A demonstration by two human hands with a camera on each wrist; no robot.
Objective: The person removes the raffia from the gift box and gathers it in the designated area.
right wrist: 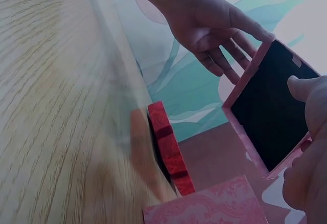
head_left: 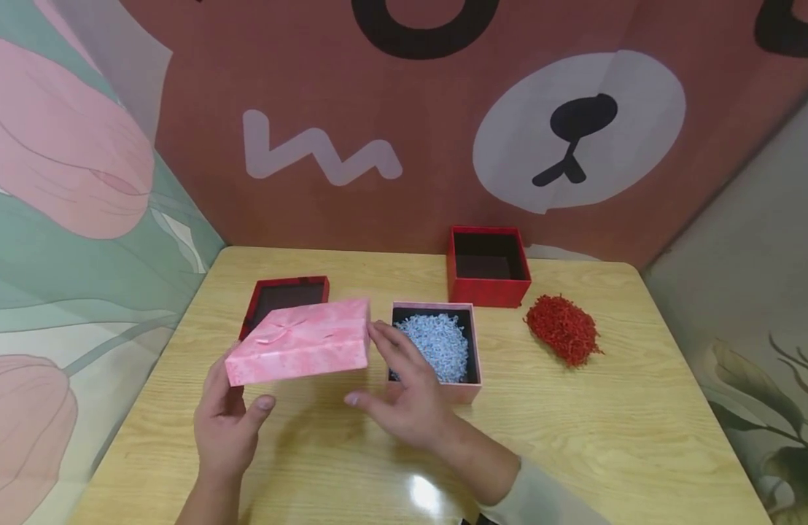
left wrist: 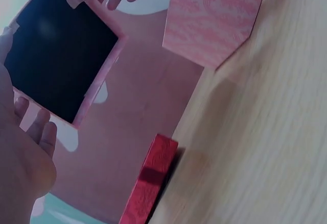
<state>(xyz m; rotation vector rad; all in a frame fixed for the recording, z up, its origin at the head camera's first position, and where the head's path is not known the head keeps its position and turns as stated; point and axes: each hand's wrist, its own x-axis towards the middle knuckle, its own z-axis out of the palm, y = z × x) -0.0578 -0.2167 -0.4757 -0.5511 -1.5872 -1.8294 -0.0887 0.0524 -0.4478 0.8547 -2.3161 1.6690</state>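
Above the table, the left hand [head_left: 227, 430] holds a pink patterned box lid [head_left: 305, 339] by its left side, its thumb near the lower rim. The lid is tilted, and its dark inside [left wrist: 59, 50] faces the wrist cameras. At the lid's right side, the right hand [head_left: 413, 394] has its fingers extended against or very near the edge, thumb spread apart. Just beyond the right hand stands an open pink box [head_left: 466, 394], filled with blue shredded paper [head_left: 440, 346]. The right forearm passes in front of the table.
Behind the lid lies a red box lid [head_left: 292, 288], dark inside up, partly hidden. An open red box [head_left: 489, 292] with a dark interior stands at the back. Red shredded paper [head_left: 563, 330] lies in a heap to its right. A printed wall [head_left: 351, 211] borders the table [head_left: 607, 437].
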